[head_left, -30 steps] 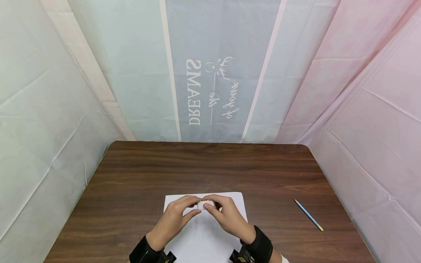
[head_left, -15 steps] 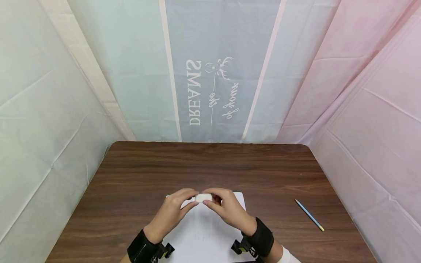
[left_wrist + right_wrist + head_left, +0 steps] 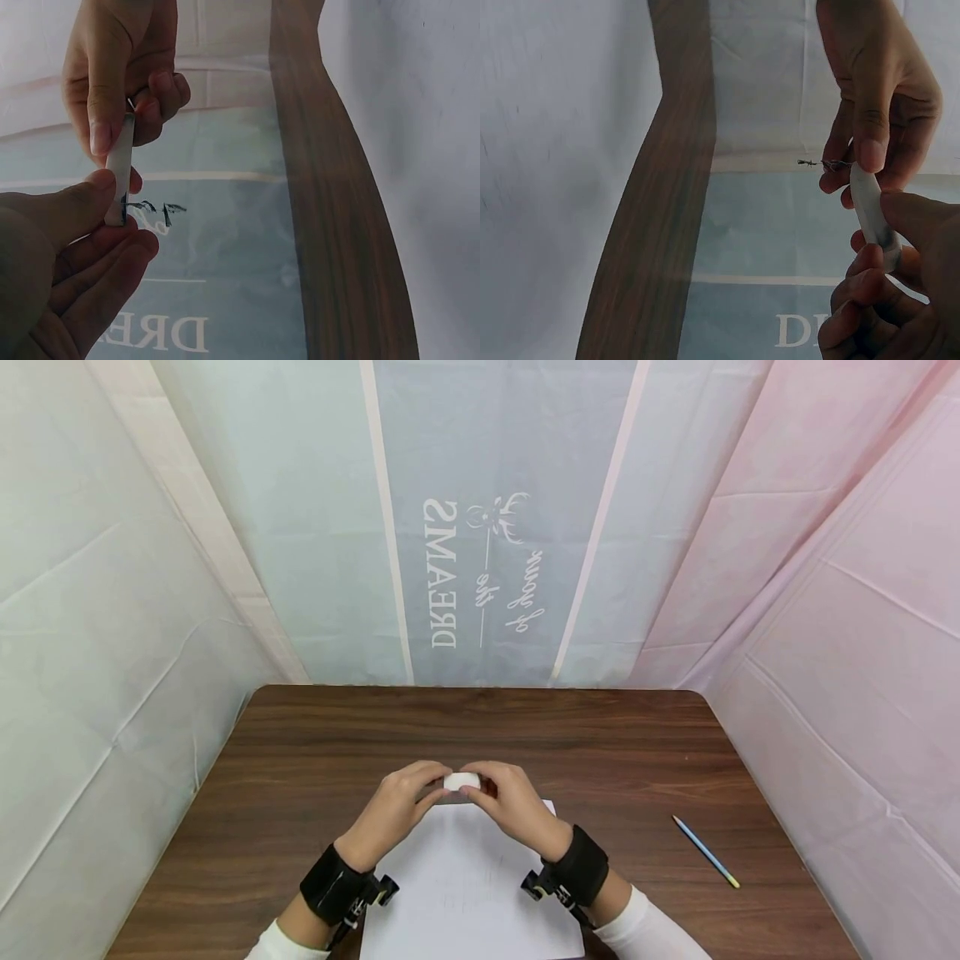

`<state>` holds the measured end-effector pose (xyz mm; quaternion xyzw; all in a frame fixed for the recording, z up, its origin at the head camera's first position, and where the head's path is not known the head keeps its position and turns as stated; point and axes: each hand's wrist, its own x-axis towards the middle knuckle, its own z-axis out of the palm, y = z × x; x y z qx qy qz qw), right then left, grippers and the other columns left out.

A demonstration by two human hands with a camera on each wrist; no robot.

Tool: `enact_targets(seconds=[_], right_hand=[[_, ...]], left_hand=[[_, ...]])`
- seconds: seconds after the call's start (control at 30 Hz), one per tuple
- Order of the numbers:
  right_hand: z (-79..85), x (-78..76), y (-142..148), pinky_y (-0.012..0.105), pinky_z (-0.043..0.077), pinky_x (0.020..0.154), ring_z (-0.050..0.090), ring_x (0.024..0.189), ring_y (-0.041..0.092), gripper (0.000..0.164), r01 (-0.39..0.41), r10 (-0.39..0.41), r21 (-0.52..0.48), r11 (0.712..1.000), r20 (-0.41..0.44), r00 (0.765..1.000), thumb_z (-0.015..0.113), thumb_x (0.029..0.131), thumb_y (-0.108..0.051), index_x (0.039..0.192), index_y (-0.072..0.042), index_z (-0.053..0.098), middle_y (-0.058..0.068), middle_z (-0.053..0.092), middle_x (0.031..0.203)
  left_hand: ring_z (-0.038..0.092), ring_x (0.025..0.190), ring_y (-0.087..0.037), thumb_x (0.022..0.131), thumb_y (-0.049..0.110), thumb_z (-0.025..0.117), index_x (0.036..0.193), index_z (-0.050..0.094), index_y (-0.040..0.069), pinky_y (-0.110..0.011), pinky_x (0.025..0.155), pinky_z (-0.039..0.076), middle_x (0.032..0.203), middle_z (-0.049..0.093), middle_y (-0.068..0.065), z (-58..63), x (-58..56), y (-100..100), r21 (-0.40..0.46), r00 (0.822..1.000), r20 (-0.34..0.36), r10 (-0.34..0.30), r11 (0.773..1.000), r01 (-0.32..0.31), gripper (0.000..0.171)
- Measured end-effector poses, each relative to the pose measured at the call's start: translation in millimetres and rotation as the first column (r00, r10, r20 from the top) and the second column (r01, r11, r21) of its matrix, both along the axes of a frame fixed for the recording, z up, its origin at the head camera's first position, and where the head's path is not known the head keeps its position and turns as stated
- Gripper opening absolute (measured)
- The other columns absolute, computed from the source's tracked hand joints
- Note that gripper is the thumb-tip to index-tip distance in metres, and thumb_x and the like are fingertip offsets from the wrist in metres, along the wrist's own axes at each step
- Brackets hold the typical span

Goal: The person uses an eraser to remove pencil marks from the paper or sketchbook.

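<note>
A small white eraser [image 3: 461,782] is held level between both hands, above the far edge of a white paper sheet [image 3: 450,868]. My left hand [image 3: 392,807] pinches one end between thumb and fingers. At the other end, the thumb and fingers of my right hand [image 3: 517,806] grip it. Seen from the left wrist, the eraser [image 3: 120,172] appears as a thin pale strip with a dark smudge near my left fingertips. In the right wrist view the eraser [image 3: 870,210] shows a grey smudge, and dark thread-like shavings [image 3: 821,163] stick out beside it.
A blue pencil [image 3: 705,852] with a yellow end lies to the right on the dark wooden table [image 3: 480,727]. Faint pencil marks show on the paper. Cloth curtains [image 3: 330,527] surround the back and sides. Both wrists wear black camera straps [image 3: 576,867].
Both hands have moved forward and up with the eraser, from over the paper to past its far edge. More of the sheet and its marks shows. The pencil has stayed put.
</note>
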<state>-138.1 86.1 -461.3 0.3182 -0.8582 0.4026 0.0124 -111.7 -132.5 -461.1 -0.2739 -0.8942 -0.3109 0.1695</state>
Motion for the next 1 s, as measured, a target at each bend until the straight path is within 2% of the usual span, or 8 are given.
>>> enact_targets(seconds=[0.2,0.5,0.8,1.0], right_hand=[[-1.2,-17.1,-4.6,0.02,0.044,0.058,0.047,0.065,0.003,0.021,0.037,-0.035,0.046,0.998,-0.042,0.998,0.068,0.097,-0.026,0.114,-0.014,0.073,-0.007,0.06,0.08],[-8.5,-41.0,-7.3,0.02,0.043,0.057,0.05,0.063,0.005,0.025,0.073,-0.07,0.103,0.992,-0.03,0.997,0.066,0.098,-0.027,0.117,-0.011,0.07,-0.005,0.063,0.081],[-21.4,-64.4,-9.0,0.019,0.038,0.053,0.045,0.057,0.006,0.027,0.087,-0.087,0.185,0.979,-0.011,0.996,0.066,0.098,-0.03,0.114,-0.009,0.071,-0.003,0.059,0.073],[-32.1,-78.9,-11.9,0.02,0.034,0.05,0.043,0.053,0.007,0.025,0.08,-0.084,0.207,0.975,0.009,0.996,0.066,0.099,-0.03,0.111,-0.009,0.07,-0.003,0.055,0.068]], left_hand=[[0.073,0.101,-0.017,0.091,0.011,0.074,0.113,0.072,0.007,-0.028,0.081,0.062,0.114,0.073,-0.006,2.8,-16.2,1.6,-0.049,1.0,0.026,0.014,0.999,-0.013,0.023],[0.073,0.099,-0.018,0.091,0.009,0.073,0.113,0.071,0.005,-0.029,0.08,0.062,0.114,0.073,-0.008,-2.3,-42.7,4.4,-0.082,0.995,0.092,0.023,0.997,-0.015,0.022],[0.072,0.097,-0.019,0.092,0.01,0.072,0.114,0.071,0.004,-0.03,0.079,0.061,0.113,0.074,-0.009,-15.3,-70.5,6.5,-0.125,0.984,0.174,0.035,0.992,-0.013,0.023],[0.071,0.094,-0.018,0.092,0.011,0.073,0.114,0.072,0.005,-0.031,0.079,0.06,0.109,0.075,-0.009,-23.6,-86.4,5.8,-0.135,0.968,0.245,0.056,0.991,-0.023,0.022]])
